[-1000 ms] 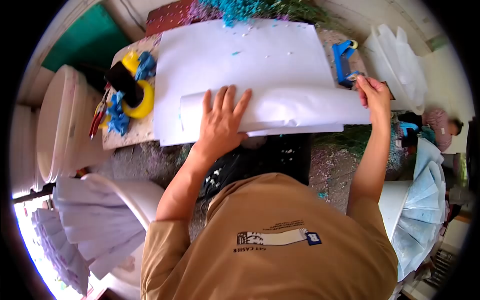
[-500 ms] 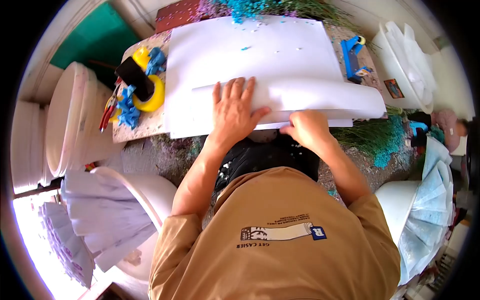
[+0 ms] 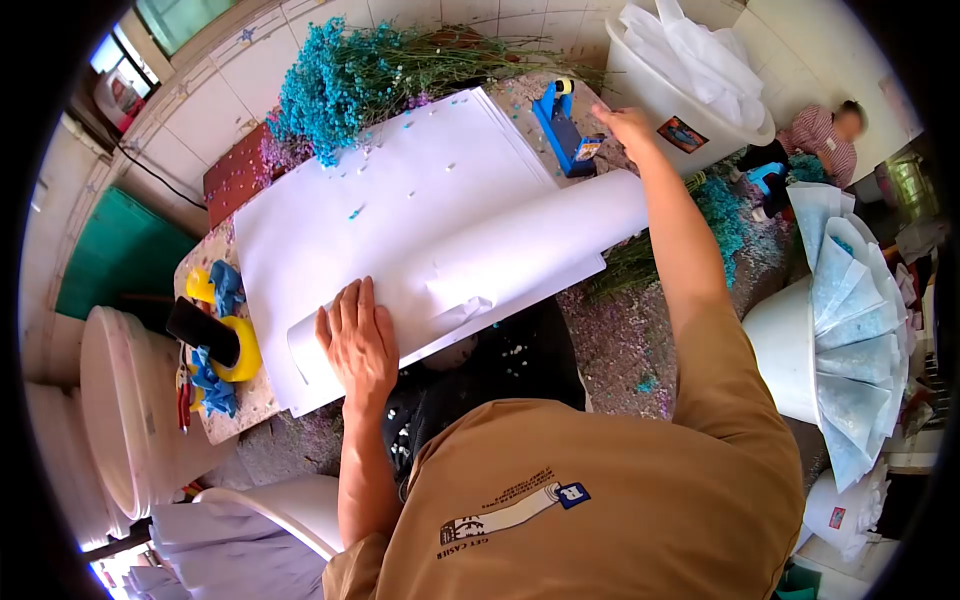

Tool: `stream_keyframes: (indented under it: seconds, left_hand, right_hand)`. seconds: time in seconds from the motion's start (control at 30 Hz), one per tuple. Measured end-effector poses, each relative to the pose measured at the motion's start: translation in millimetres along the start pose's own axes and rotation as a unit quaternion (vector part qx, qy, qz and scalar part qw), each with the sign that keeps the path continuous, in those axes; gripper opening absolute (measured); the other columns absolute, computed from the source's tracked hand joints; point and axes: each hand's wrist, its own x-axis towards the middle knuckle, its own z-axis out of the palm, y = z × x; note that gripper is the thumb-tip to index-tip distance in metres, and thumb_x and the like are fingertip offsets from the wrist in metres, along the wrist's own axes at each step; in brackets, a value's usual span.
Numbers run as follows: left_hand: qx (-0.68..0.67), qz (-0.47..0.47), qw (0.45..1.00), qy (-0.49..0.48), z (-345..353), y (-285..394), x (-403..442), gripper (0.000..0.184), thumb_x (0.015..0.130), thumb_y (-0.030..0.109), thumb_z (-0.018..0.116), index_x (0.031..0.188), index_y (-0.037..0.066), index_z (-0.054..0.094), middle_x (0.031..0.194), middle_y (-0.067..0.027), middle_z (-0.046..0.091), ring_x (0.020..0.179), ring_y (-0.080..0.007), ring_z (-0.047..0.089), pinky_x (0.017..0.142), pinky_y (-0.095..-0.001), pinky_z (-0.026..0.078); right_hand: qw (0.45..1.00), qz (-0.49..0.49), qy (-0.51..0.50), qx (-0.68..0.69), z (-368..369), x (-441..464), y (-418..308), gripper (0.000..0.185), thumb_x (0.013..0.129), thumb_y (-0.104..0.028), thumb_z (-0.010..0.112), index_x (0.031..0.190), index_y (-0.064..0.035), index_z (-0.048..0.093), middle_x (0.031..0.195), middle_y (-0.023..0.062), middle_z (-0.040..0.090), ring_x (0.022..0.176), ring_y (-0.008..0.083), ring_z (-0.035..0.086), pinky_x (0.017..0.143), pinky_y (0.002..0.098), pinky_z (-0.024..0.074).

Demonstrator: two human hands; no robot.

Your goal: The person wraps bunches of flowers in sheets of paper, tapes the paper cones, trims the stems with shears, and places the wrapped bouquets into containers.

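My left hand (image 3: 360, 345) lies flat, fingers stretched, on the near left end of a white paper roll (image 3: 560, 225). The roll runs diagonally over a stack of white paper sheets (image 3: 400, 160), and its near edge is creased. My right hand (image 3: 627, 130) reaches out at the far right, just beside a blue tape dispenser (image 3: 566, 133). Its fingers point toward the dispenser, loosely extended, with nothing visible in them. Small blue and white flower bits are scattered on the sheets.
Turquoise dried flowers (image 3: 330, 90) lie along the table's back. A black phone (image 3: 203, 332), yellow tape roll (image 3: 240, 352) and red-handled pliers (image 3: 184, 390) sit at left. White bins (image 3: 690, 85) stand around. Another person (image 3: 825, 140) sits at far right.
My right hand has left the paper roll's edge and moved up and right to the tape dispenser. My left hand now rests nearer the roll's left end. The view has turned right.
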Motion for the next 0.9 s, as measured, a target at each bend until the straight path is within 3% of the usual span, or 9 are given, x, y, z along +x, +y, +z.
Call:
stream_keyframes:
  seconds: [0.23,0.3,0.4,0.53,0.6,0.63,0.7,0.77,0.9]
  left_hand:
    - [0.009,0.008,1.000,-0.017,0.4,0.1,1.1,0.042,0.104,0.020,0.046,0.141,0.003,0.055,0.138,-0.0152,0.059,0.131,-0.0328,0.053,0.117,-0.0528,0.028]
    - [0.013,0.007,1.000,-0.015,1.4,-1.1,0.8,0.042,0.104,0.020,0.046,0.141,0.003,0.055,0.138,-0.0154,0.059,0.131,-0.0329,0.053,0.117,-0.0528,0.028]
    - [-0.004,0.017,1.000,-0.008,0.0,0.1,-0.4,0.042,0.103,0.021,0.049,0.139,0.002,0.057,0.137,-0.0155,0.061,0.131,-0.0335,0.053,0.116,-0.0557,0.030]
    - [-0.013,0.030,0.999,-0.011,-6.4,-6.8,-3.2,0.041,0.105,0.020,0.048,0.142,0.002,0.054,0.140,-0.0161,0.059,0.134,-0.0330,0.052,0.119,-0.0534,0.027]
    - [-0.003,0.022,1.000,-0.006,-8.0,-23.9,-12.2,0.042,0.106,0.022,0.048,0.144,0.003,0.053,0.143,-0.0157,0.058,0.138,-0.0322,0.050,0.120,-0.0529,0.026]
    - [0.000,-0.010,1.000,-0.006,-8.0,-35.7,-18.6,0.046,0.106,0.027,0.048,0.144,0.001,0.053,0.145,-0.0156,0.057,0.139,-0.0339,0.047,0.121,-0.0562,0.022]
    - [-0.001,-0.086,0.996,0.037,-11.7,-59.0,-37.3,0.049,0.104,0.029,0.054,0.144,0.001,0.052,0.148,-0.0168,0.054,0.142,-0.0356,0.044,0.121,-0.0552,0.022]
    - [-0.082,-0.162,0.978,0.103,-12.9,-85.4,-59.3,0.057,0.097,0.033,0.068,0.142,0.000,0.053,0.145,-0.0186,0.054,0.135,-0.0350,0.048,0.116,-0.0503,0.030]
    - [-0.369,-0.413,0.832,0.038,-32.0,-99.6,-79.6,0.039,0.094,0.027,0.075,0.116,-0.005,0.069,0.107,-0.0123,0.071,0.097,-0.0208,0.063,0.090,-0.0346,0.049]
  right_hand:
    - [0.990,-0.060,-0.036,0.122,1.3,-23.0,-9.6,0.031,0.083,-0.026,0.086,0.093,0.0001,0.072,0.088,0.0092,0.073,0.083,0.0182,0.064,0.079,0.0353,0.0471]
    - [0.983,-0.080,-0.015,0.166,-2.4,-55.3,-2.9,0.025,0.088,-0.025,0.082,0.091,-0.0024,0.072,0.080,0.0063,0.071,0.074,0.0149,0.063,0.068,0.0323,0.0481]
    - [0.968,0.035,-0.071,0.239,0.4,-77.3,35.7,0.027,0.095,-0.021,0.073,0.075,-0.0048,0.063,0.060,0.0027,0.058,0.041,0.0111,0.046,0.036,0.0302,0.0296]
    - [0.970,0.053,-0.124,0.204,6.9,-58.2,49.6,0.026,0.095,-0.027,0.075,0.081,-0.0068,0.067,0.063,0.0005,0.059,0.045,0.0107,0.046,0.039,0.0304,0.0320]
    - [0.997,0.023,-0.074,-0.014,8.2,-47.2,42.9,0.026,0.092,-0.025,0.075,0.089,0.0003,0.072,0.067,0.0072,0.066,0.054,0.0192,0.060,0.046,0.0375,0.0433]
    - [0.997,0.019,-0.076,-0.013,2.5,-45.4,43.8,0.026,0.092,-0.025,0.075,0.089,0.0003,0.072,0.067,0.0072,0.066,0.054,0.0192,0.060,0.046,0.0375,0.0433]
    - [0.931,-0.177,0.005,-0.320,-22.0,-46.5,40.2,0.033,0.089,-0.028,0.078,0.094,0.0038,0.073,0.071,0.0080,0.069,0.063,0.0218,0.064,0.054,0.0407,0.0478]
    - [0.938,-0.158,-0.051,-0.305,-42.8,-58.7,20.5,0.030,0.091,-0.029,0.077,0.089,0.0005,0.072,0.068,0.0061,0.067,0.057,0.0175,0.061,0.049,0.0355,0.0456]
    - [0.979,-0.107,-0.160,0.072,-21.0,-203.7,-71.7,0.030,0.095,-0.032,0.074,0.080,-0.0066,0.068,0.061,-0.0001,0.060,0.049,0.0067,0.055,0.043,0.0242,0.0390]
